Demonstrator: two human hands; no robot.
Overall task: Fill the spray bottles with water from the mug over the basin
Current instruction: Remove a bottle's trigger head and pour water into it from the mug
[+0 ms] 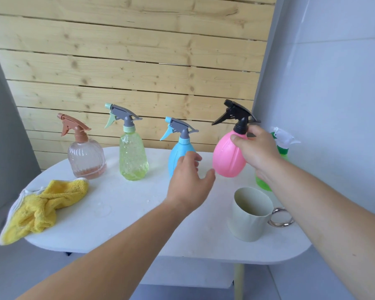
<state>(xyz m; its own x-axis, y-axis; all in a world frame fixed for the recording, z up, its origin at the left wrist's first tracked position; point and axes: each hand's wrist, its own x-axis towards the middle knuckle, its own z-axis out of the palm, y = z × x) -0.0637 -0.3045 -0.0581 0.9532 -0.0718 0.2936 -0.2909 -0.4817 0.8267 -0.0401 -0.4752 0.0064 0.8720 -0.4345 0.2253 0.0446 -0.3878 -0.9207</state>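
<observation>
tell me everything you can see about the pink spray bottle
The pink spray bottle has an egg-shaped, ribbed body of opaque plastic and a black trigger head pointing left. It is capped, tilted, seemingly lifted off the white table. The right hand grips its neck and shoulder; the open left hand reaches toward its base.

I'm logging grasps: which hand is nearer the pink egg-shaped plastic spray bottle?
Right. The right hand grips the pink egg-shaped plastic spray bottle at its neck; the open left hand is just beside its lower left side.
</observation>
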